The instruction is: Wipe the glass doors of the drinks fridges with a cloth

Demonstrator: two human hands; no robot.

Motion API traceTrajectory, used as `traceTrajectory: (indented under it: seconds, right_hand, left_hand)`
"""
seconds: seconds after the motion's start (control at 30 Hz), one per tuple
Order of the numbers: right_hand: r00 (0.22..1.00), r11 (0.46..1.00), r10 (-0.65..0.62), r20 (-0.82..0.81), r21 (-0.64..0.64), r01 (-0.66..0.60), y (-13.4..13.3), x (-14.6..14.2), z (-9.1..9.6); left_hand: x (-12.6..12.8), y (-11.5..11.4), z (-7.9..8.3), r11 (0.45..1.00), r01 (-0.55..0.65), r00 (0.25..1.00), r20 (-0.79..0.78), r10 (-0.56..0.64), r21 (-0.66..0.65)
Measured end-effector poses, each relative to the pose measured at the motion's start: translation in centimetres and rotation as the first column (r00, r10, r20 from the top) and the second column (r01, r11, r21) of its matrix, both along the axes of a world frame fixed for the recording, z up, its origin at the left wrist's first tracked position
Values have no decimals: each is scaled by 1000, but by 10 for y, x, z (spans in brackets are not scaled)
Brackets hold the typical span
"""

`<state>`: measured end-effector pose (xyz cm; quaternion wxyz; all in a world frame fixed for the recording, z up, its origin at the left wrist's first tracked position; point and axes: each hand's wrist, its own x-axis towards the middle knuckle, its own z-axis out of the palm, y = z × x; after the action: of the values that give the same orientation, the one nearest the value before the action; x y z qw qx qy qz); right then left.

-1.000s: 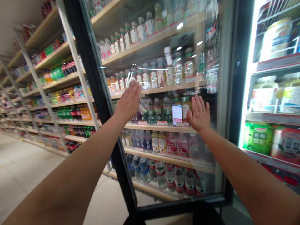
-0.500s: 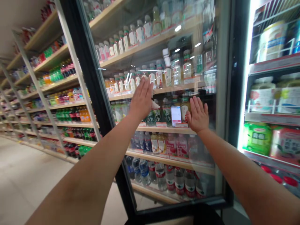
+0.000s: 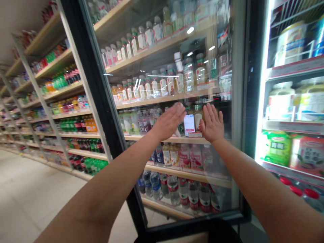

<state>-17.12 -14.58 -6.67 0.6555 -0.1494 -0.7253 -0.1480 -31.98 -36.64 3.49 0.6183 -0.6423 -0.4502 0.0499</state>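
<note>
A glass cooler door (image 3: 162, 189) with a black frame stands swung out in front of me. My right hand (image 3: 212, 124) lies flat and open on the glass, fingers up, near the door's right side. My left hand (image 3: 168, 122) is open too, fingers stretched toward the right, close to or on the glass just left of the right hand. Through the glass I see wooden shelves (image 3: 177, 172) with rows of bottled drinks. Neither hand holds anything.
The lit cooler interior (image 3: 293, 101) with tubs and green packs is open at the right. Long shelves of soft drinks (image 3: 63, 111) run along the left. Pale tiled floor (image 3: 27, 195) lies at the lower left.
My left hand has slid right and down across the glass, from near the door's left part to beside my right hand. The right hand has stayed put. The view shifted slightly.
</note>
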Motion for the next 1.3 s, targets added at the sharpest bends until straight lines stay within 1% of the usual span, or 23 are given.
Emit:
traceTrajectory:
  seconds: [0.07, 0.1, 0.13, 0.2, 0.27, 0.3, 0.33, 0.4, 0.47, 0.5, 0.57, 0.63, 0.67, 0.73, 0.8, 0.87, 0.93, 1.0, 1.07, 1.13, 1.2, 1.27, 1.3]
  right_hand:
    - [1000, 1000, 8, 4, -10, -8, 0, 0, 0]
    - [1000, 1000, 8, 4, -10, -8, 0, 0, 0]
    - [1000, 1000, 6, 2, -6, -6, 0, 0, 0]
    - [1000, 1000, -1, -2, 4, 1, -1, 0, 0]
    - [1000, 1000, -3, -5, 4, 3, -1, 0, 0]
    - [1000, 1000, -2, -4, 2, 2, -1, 0, 0]
    - [1000, 1000, 0, -1, 0, 0, -1, 0, 0]
    - [1000, 1000, 4, 7, -6, -4, -1, 1, 0]
    - [1000, 1000, 1, 11, -9, -1, -1, 1, 0]
    - [1000, 1000, -3, 10, -8, 3, -1, 1, 0]
    - [1000, 1000, -7, 7, -5, 7, -1, 1, 0]
    - [1000, 1000, -2, 4, -7, 2, -2, 1, 0]
    - [1000, 1000, 2, 5, -12, -2, -2, 1, 0]
    - [1000, 1000, 9, 7, -23, -9, -1, 1, 0]
    - [1000, 1000, 14, 10, -23, -14, -1, 0, 0]
    - [1000, 1000, 18, 13, -16, -17, 0, 0, 0]
    - [1000, 1000, 16, 11, -16, -16, 0, 0, -1]
    - [1000, 1000, 9, 7, -24, -9, -1, 0, 0]
    - [1000, 1000, 4, 8, -24, -4, -1, 1, 0]
    - [1000, 1000, -1, 11, -14, 1, -1, 1, 0]
    - [1000, 1000, -5, 9, -5, 5, -1, 1, 0]
    - [1000, 1000, -3, 5, -6, 3, -1, 0, 0]
    - [1000, 1000, 1, 3, -10, -1, 0, 0, 0]
  left_hand:
    - [-2, -11, -5, 980, -35, 990, -137, 9, -194]
    - [-4, -18, -2, 976, -62, 988, -152, 30, -207]
    - [-7, -27, 4, 985, -89, 990, -120, 71, -149]
    - [-13, -43, 17, 986, -144, 989, 45, 140, 79]
    - [-19, -58, 21, 936, -207, 966, 213, 149, 283]
    - [-22, -65, 18, 930, -209, 963, 230, 142, 301]
    - [-25, -71, 13, 953, -189, 971, 189, 145, 238]
    - [-30, -83, 3, 989, -140, 990, 13, 141, -54]
    - [-35, -95, 2, 960, -154, 987, -76, 140, -235]
    - [-37, -101, 4, 965, -170, 985, -43, 165, -200]
    - [-41, -109, 10, 973, -221, 966, 151, 209, 71]
    - [-44, -114, 5, 897, -291, 922, 346, 171, 333]
    - [-46, -116, -2, 869, -306, 909, 392, 145, 388]
    - [-50, -119, -24, 899, -273, 917, 374, 136, 342]
    - [-54, -124, -40, 975, -195, 959, 230, 166, 106]
    - [-56, -128, -40, 986, -168, 975, 149, 167, -5]
    - [-56, -128, -24, 974, -173, 967, 212, 140, 143]
    - [-54, -122, -8, 903, -188, 944, 326, 57, 386]
    - [-51, -112, -5, 847, -186, 933, 360, -7, 498]
    - [-48, -105, -14, 898, -146, 956, 292, 21, 414]
    - [-46, -102, -25, 974, -112, 984, 160, 81, 198]
    - [-47, -104, -24, 994, -112, 992, 63, 110, 18]
    - [-48, -105, -20, 993, -117, 991, 56, 117, -7]
